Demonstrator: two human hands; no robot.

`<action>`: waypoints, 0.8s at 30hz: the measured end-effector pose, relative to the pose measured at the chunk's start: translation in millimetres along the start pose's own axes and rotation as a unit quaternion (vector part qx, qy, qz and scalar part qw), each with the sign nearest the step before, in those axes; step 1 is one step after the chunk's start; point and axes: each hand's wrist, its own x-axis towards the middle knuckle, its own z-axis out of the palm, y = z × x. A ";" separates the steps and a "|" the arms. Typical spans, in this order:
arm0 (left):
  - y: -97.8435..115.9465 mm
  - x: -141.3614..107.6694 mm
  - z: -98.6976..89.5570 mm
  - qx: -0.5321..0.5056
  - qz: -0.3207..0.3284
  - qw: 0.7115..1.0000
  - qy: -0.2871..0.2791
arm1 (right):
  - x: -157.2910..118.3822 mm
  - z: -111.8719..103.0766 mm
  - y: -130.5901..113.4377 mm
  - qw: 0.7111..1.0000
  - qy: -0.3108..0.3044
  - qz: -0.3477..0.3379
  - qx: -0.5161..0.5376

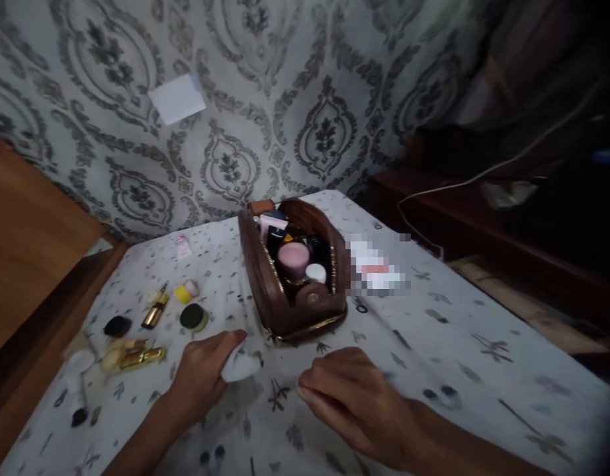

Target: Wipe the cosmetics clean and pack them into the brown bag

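My left hand (pixel 206 363) is closed around a small white item (pixel 241 363), its thumb on top. To the right, my right hand (pixel 342 393) is closed low over the patterned cloth; what its fingers hold, if anything, is hidden. Beyond both hands stands a brown bag (pixel 270 291), unzipped, with a pink-lidded jar (pixel 294 258), a white-lidded jar (pixel 315 273) and several other small items inside. Left of the bag lie a dark green-lidded jar (pixel 194 318), a black and gold bottle (pixel 155 311), a black lid (pixel 117 326) and a gold tube (pixel 142 357).
The white patterned cloth (pixel 434 370) covers the table. A white bottle (pixel 77 390) lies at the left, a small pink item (pixel 182 246) farther back. Wooden furniture (pixel 32 244) borders the left side. A white cable (pixel 483 177) hangs at the right; a blurred-out item sits beside the bag.
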 end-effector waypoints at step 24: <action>-69.8 -19.7 10.0 0.105 -0.205 0.964 0.136 | 53.5 130.6 1.6 0.946 -0.071 0.224 0.223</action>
